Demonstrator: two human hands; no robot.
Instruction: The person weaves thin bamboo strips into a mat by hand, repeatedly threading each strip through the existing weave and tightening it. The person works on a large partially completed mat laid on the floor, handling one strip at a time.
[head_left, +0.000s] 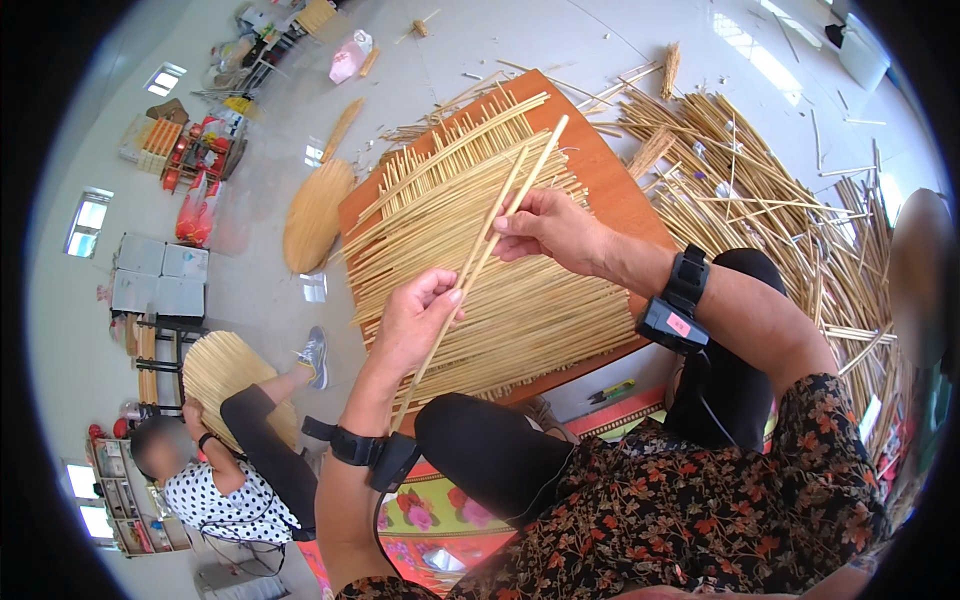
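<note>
Two long pale-yellow plant stalks [548, 145] lie nearly side by side, slanting from upper right to lower left in front of me. Closer to me, my left hand [412, 318] is closed, thumb and fingers pinching them. Further up, my right hand [552, 228] is closed too, its fingertips pinched on the stalks. Beneath both hands lies a partly woven mat [545, 310] of many parallel stalks, with crossing stalks sticking out at its far edge. The mat rests on a brown wooden board [640, 215].
Loose stalks [770, 190] spread in a heap on the floor at the right. A finished oval woven piece [318, 215] lies left of the board. A seated person [245, 490] holds another woven piece [225, 375] at the far left. A green-handled tool [612, 391] lies near my knees.
</note>
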